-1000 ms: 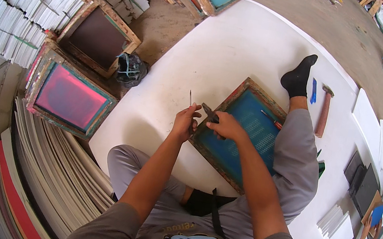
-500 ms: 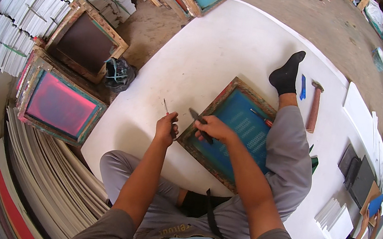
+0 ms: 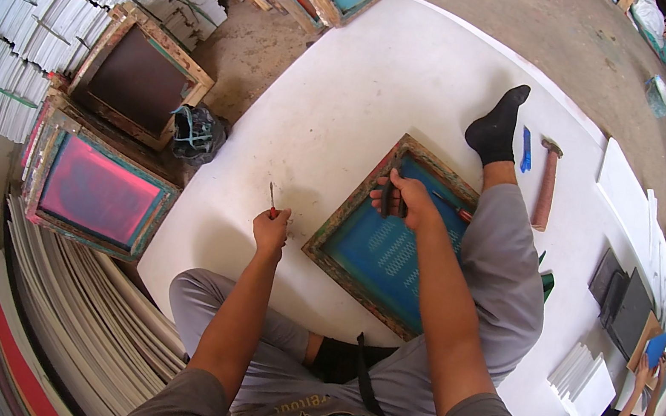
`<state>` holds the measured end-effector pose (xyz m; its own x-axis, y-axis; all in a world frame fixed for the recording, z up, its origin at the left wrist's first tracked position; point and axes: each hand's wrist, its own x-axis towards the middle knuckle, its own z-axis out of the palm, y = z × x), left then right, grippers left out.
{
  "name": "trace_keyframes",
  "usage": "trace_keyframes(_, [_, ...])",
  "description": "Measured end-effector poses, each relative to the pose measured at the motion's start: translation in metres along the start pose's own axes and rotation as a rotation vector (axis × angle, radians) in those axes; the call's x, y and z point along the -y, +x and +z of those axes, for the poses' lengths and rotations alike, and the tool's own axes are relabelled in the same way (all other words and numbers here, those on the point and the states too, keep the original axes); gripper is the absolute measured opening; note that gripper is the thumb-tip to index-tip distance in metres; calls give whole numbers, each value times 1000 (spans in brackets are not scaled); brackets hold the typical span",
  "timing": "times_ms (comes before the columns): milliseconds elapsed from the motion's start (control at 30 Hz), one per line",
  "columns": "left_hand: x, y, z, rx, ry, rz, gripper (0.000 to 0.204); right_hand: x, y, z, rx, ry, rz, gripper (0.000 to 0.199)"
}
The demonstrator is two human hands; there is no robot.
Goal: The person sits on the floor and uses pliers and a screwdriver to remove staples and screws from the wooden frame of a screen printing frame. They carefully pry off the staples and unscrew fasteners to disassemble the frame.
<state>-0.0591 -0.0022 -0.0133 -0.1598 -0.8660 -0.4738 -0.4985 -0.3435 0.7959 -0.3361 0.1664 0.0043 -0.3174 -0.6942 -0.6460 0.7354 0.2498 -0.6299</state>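
Observation:
In my left hand (image 3: 270, 230) is a screwdriver (image 3: 271, 194), its thin shaft pointing up and away and a bit of red handle showing. It is held over the white work surface (image 3: 276, 126). My right hand (image 3: 407, 200) grips dark-handled pliers (image 3: 387, 197) above the far left part of a wooden-framed printing screen (image 3: 356, 255) with blue mesh. That screen lies at an angle beside my right leg. Another tool with a red handle (image 3: 463, 215) rests on the mesh, partly behind my knee.
A blue cutter knife (image 3: 527, 149) and a hammer (image 3: 545, 188) lie right of my socked foot (image 3: 497, 129). Framed screens (image 3: 99, 189) and a black bag (image 3: 198, 136) stand to the left, near stacked paper (image 3: 22, 15). A co-worker's hands (image 3: 646, 371) hold something blue at far right.
My right hand has moved away and to the right with the pliers, now upright over the screen. My left hand has shifted slightly left and nearer, still holding the screwdriver.

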Motion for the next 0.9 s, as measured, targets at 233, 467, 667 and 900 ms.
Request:
trace_keyframes(233, [-6,-5,-1,12,-58,-7,27,4,-5,-1,-64,-85,-26,43])
trace_keyframes(467, [-2,-6,3,12,-71,-25,27,-4,9,-16,3,-115,-23,42])
trace_keyframes(667, [-4,-8,5,14,-70,-30,28,-2,9,-17,30,-91,1,42])
trace_keyframes(900, [1,-7,1,42,-93,-44,28,-2,18,-22,12,-26,12,43])
